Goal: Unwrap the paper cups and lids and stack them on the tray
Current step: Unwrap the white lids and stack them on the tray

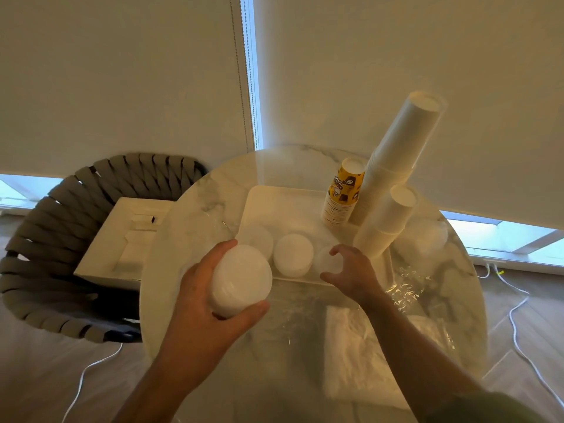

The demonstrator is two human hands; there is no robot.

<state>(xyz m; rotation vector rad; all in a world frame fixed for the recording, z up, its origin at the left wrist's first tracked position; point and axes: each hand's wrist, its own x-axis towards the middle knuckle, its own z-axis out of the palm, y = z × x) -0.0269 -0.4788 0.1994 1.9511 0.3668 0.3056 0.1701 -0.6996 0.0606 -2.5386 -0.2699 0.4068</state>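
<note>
— Gripping anything, that left hand (pixel 210 288)?

— Yes, a stack of white plastic lids (pixel 241 280), thumb on one side, fingers curled under the other. It's held above the round marble-look table (pixel 189 209), just off the near left corner of the white rectangular tray (pixel 259 196).

— And the right hand (pixel 348 267)?

— Over the tray's near edge, fingers and thumb bent into a claw around a low stack of white lids (pixel 328 262) sitting there. Whether it truly pinches the stack or only hovers round it, I can't tell from where I stand.

— What else is on the tray?

— Two more stacks of white lids along the near edge: one in the middle (pixel 293 254), one nearer the left corner (pixel 256 239). At the far right corner, cups stand upside down: a short stack of yellow printed paper cups (pixel 343 193), a very tall stack of white paper cups (pixel 393 157) touching it, and a shorter stack of white cups (pixel 386 221) in front of that.

— And off the tray?

— Crumpled clear plastic wrap (pixel 409 285) on the table's right side, a flat clear wrapper (pixel 351 346) at the near edge. A grey woven chair (pixel 61 227) stands off the table's left edge with a white cardboard box (pixel 122 239) on its seat.
</note>
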